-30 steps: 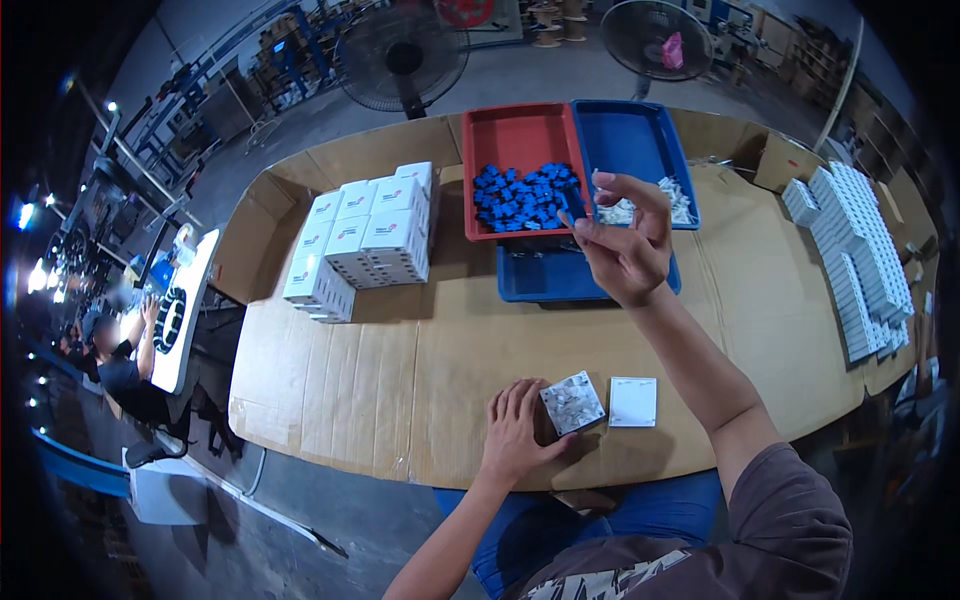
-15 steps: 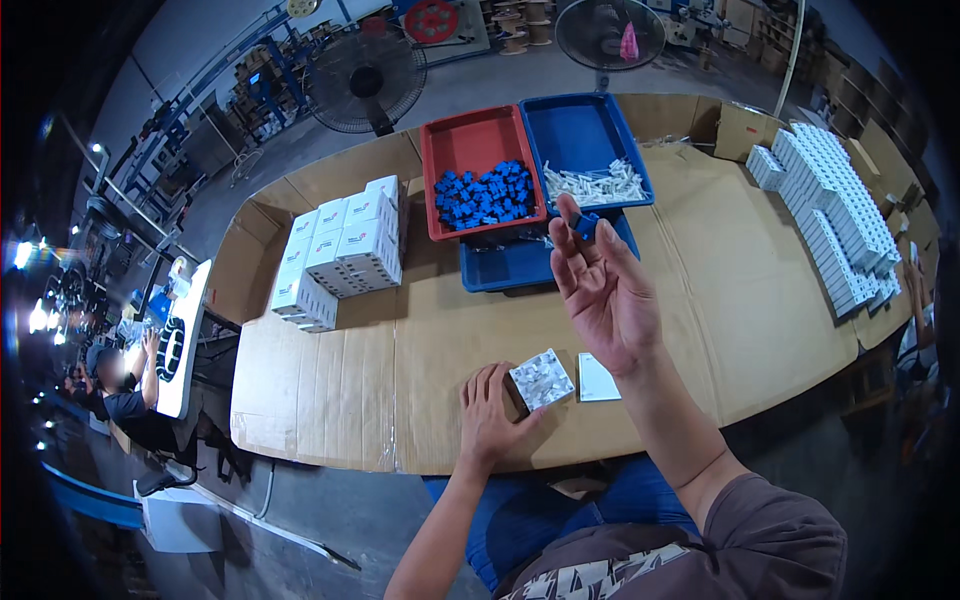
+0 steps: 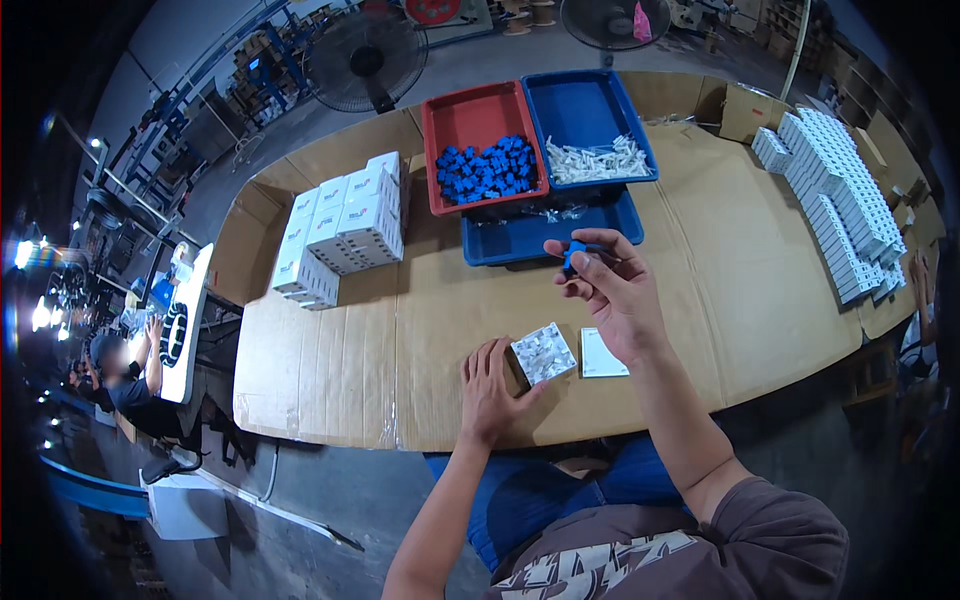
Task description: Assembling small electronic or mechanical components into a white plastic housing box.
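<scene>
My right hand [image 3: 622, 298] is raised over the table in front of the trays, pinching a small blue plastic piece [image 3: 573, 257] between thumb and fingers. On the cardboard table top, my left hand [image 3: 487, 395] grips the near left side of a small square white box [image 3: 545, 354], its thumb along the front edge. White and clear-looking small parts fill the box, too small to make out. Just right of it lies a flat white square panel [image 3: 602, 354], partly behind my right wrist.
Ahead stand a red tray [image 3: 472, 112] of blue pieces and a blue tray [image 3: 575, 108] of white plastic pieces, above another blue tray [image 3: 510, 240]. White boxes [image 3: 340, 225] are stacked at left, white units [image 3: 840, 200] at right. A person [image 3: 135, 385] sits far left.
My right hand has turned over and come lower, its fingers closing round the blue piece. My left hand stays at the box. The whole view has shifted slightly.
</scene>
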`<state>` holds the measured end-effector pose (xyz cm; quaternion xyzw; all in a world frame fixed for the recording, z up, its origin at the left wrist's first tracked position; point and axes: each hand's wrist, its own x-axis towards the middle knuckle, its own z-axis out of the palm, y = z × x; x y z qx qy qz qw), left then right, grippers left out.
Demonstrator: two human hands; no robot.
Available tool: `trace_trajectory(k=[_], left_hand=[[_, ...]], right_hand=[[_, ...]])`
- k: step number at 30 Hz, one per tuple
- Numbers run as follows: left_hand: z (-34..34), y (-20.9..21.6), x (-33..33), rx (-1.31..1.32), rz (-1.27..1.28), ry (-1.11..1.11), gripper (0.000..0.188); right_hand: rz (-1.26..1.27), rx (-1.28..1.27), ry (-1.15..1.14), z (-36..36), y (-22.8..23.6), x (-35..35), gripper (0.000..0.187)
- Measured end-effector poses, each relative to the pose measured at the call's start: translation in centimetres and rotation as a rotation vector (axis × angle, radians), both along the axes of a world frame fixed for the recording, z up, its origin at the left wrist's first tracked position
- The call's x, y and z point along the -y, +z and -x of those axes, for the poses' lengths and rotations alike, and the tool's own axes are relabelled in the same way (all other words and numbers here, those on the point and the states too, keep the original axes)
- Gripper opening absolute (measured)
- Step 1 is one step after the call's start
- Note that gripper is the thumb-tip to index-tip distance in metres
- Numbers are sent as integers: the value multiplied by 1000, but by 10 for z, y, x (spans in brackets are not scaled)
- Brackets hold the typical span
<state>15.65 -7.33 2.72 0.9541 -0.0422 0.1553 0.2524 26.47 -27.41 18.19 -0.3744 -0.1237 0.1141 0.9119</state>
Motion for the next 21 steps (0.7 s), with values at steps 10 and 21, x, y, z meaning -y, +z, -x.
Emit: trace_trajectory(k=[10,21], left_hand=[[-2,-7,-2,24,0,-5,91],[-5,-1,-6,38,34,-9,90]], right_hand=[[355,172,-73,17,-23,4,50],[1148,445,-104,13,-105,4,46]])
